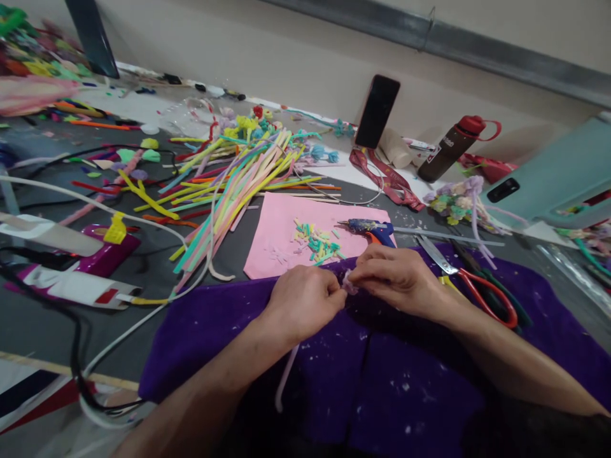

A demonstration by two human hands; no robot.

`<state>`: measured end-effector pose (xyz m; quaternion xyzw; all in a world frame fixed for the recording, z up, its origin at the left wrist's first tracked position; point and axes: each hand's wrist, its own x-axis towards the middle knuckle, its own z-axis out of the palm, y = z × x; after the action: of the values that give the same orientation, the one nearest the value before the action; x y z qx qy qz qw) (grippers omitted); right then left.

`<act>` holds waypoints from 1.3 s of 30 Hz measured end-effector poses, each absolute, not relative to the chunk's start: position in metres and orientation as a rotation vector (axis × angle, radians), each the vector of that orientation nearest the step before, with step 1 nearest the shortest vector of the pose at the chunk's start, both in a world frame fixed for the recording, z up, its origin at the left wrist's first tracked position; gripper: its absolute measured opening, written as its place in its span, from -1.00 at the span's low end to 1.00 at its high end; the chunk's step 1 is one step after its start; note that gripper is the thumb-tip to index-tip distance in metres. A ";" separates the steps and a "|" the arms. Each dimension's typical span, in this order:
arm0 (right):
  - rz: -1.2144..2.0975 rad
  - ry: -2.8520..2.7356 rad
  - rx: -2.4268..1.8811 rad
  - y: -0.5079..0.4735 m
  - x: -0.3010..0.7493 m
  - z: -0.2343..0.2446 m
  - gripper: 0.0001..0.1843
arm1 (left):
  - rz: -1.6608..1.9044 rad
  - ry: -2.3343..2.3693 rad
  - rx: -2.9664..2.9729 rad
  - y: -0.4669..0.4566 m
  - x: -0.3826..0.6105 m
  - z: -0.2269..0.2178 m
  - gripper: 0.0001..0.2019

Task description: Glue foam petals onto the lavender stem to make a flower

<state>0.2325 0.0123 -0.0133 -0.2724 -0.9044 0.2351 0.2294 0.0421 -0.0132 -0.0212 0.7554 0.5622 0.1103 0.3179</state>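
My left hand point(303, 302) and my right hand point(398, 277) meet over a purple cloth point(405, 375), fingers pinched together on a small pale pink fuzzy piece point(348, 283) between them. A pale pink strip point(285, 375) trails down from under my left hand across the cloth. Just beyond my hands lies a pink sheet point(281, 232) carrying a heap of small cut coloured bits point(317, 242). A blue glue gun point(372, 229) rests at the sheet's right edge, close to my right hand.
Red-handled scissors point(470, 280) lie right of my right hand. A pile of long coloured strips point(229, 175) spreads at the left centre. A phone point(377, 111) leans on the wall beside a dark bottle with a red cap point(451, 149). Cables point(81, 356) and a magenta device point(102, 254) sit at left.
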 end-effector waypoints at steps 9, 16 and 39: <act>0.590 -2.537 -0.778 0.012 0.231 -0.016 -0.86 | 0.331 1.452 2.004 -0.015 0.043 -0.025 -0.76; 0.570 -2.562 -0.782 0.011 0.234 -0.011 -0.83 | 0.340 1.442 2.010 -0.015 0.043 -0.023 -0.74; 0.655 -2.567 -0.761 0.015 0.243 -0.012 -0.82 | 0.357 1.398 1.896 -0.014 0.043 -0.021 -0.74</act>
<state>0.2429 0.0153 -0.0118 -0.2711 -0.9140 0.2331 0.1916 0.0426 -0.0138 -0.0214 0.7392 0.5449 0.1390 0.3706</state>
